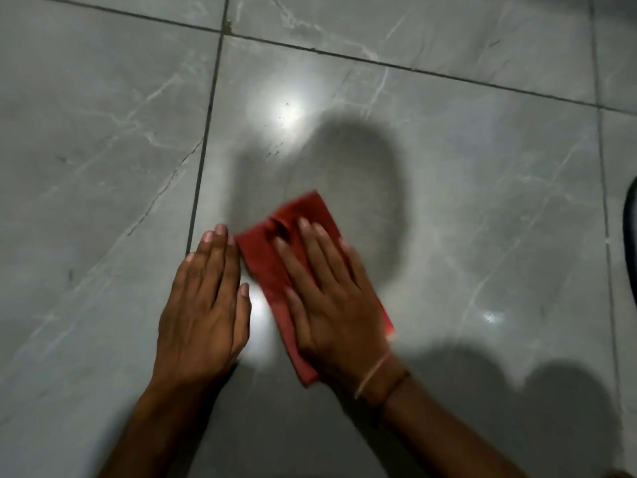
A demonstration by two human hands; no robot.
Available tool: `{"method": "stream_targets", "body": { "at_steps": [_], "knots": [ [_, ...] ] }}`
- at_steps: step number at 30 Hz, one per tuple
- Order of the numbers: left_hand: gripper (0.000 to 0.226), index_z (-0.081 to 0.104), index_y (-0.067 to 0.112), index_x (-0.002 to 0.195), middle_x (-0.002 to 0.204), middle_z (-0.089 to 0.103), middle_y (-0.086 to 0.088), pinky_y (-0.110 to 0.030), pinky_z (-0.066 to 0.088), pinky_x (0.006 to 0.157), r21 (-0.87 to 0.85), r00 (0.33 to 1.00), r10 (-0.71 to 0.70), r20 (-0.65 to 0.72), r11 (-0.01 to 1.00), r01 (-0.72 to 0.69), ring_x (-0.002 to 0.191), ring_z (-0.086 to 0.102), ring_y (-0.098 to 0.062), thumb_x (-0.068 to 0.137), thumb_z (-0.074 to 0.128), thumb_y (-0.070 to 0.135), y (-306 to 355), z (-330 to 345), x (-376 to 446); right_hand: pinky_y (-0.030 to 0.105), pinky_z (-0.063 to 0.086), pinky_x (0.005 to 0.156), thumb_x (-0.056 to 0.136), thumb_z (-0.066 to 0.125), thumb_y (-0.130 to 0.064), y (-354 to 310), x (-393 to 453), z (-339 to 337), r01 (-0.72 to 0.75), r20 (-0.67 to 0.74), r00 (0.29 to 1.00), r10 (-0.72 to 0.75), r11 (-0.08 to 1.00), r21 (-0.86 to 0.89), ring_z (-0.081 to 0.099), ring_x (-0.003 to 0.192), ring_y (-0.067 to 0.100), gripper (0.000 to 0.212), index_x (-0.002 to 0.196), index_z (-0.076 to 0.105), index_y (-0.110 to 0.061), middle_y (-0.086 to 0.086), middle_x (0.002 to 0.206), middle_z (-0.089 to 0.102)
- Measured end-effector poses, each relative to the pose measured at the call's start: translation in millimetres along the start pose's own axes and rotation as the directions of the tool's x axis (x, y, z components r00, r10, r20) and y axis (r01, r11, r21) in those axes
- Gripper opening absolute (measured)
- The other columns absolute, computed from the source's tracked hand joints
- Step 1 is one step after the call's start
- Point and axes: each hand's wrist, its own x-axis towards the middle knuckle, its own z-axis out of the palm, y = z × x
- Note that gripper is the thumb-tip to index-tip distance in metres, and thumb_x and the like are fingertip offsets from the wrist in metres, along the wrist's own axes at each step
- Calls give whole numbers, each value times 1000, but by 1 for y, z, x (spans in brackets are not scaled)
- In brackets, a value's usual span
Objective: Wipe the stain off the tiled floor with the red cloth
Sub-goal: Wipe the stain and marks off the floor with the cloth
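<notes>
Pressing flat, the open right hand [336, 301] pinned the soft, folded red cloth [275, 270] to the tiled floor [482, 201]; the left hand [203, 305] lay open just beside the cloth. Limp fabric likely bunches unless palm-held.

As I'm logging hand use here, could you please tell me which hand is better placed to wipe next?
Right, probably. The right hand lies flat on the red cloth, fingers spread over it. The left hand rests on bare tiled floor beside it.
</notes>
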Motion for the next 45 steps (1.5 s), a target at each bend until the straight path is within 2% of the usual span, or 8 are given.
{"method": "stream_targets", "body": {
  "at_steps": [9, 17, 24, 29, 36, 41, 43, 45],
  "knots": [
    [60, 36, -8, 157, 167, 34, -25, -54, 34, 126, -26, 999, 10, 43, 1000, -9, 157, 32, -37, 104, 47, 16, 0, -6, 0, 50, 9, 133, 109, 24, -44, 59, 149, -19, -265, -30, 964, 264, 962, -60, 6, 164, 25, 63, 167, 12, -24, 10, 176, 6],
    [57, 33, -8, 159, 168, 33, -26, -52, 31, 128, 37, 999, 49, 13, 998, -50, 158, 31, -38, 108, 40, 17, -4, 1, -3, 51, 12, 133, 107, 34, -44, -21, -33, 8, -263, 25, 964, 264, 964, -42, 8, 164, 26, 67, 167, 12, -24, 12, 176, 9],
    [57, 33, -7, 159, 168, 32, -26, -53, 34, 127, 12, 999, 37, 4, 999, -37, 157, 31, -39, 107, 40, 17, -2, -1, -3, 47, 0, 133, 109, 24, -45, 32, 162, -13, -303, -11, 953, 303, 952, -34, 0, 164, 28, 65, 167, 6, -20, 14, 176, 1],
    [58, 28, -4, 162, 171, 30, -23, -50, 31, 129, 23, 994, 90, -61, 996, -89, 160, 28, -35, 109, 40, 15, -9, 5, -5, 46, 18, 131, 108, 33, -41, 19, 23, -2, -286, -89, 956, 281, 957, -45, 19, 162, 25, 60, 165, 25, -24, 12, 174, 19],
    [59, 21, -5, 164, 172, 25, -25, -48, 24, 132, 41, 987, 123, -103, 992, -119, 163, 22, -34, 109, 40, 9, -8, 9, -9, 59, 18, 129, 108, 25, -38, 190, -22, -57, -800, -144, 595, 790, 599, -19, 10, 163, 33, 63, 167, 12, -19, 16, 175, 8],
    [60, 19, -4, 164, 173, 22, -24, -48, 24, 132, 36, 990, 126, -61, 992, -124, 163, 20, -33, 110, 37, 12, -12, 8, -8, 48, 14, 133, 106, 31, -44, 42, -23, 0, -273, -30, 962, 273, 962, -17, 14, 163, 28, 65, 165, 22, -20, 14, 174, 17],
    [59, 18, -1, 165, 174, 21, -22, -44, 19, 134, 10, 992, 117, -55, 993, -116, 164, 18, -31, 111, 35, 15, -12, 6, -7, 49, 22, 130, 104, 38, -44, 65, -21, -8, -153, -23, 988, 152, 988, -29, 23, 161, 27, 64, 164, 27, -25, 12, 173, 25],
    [58, 19, -3, 165, 174, 22, -23, -43, 18, 134, 15, 990, 130, -50, 991, -130, 164, 19, -32, 111, 35, 14, -11, 3, -5, 56, 28, 126, 103, 40, -42, 132, -7, -31, -436, -73, 896, 437, 899, 26, 28, 158, 31, 67, 165, 22, -25, 11, 172, 26]
  ]
}}
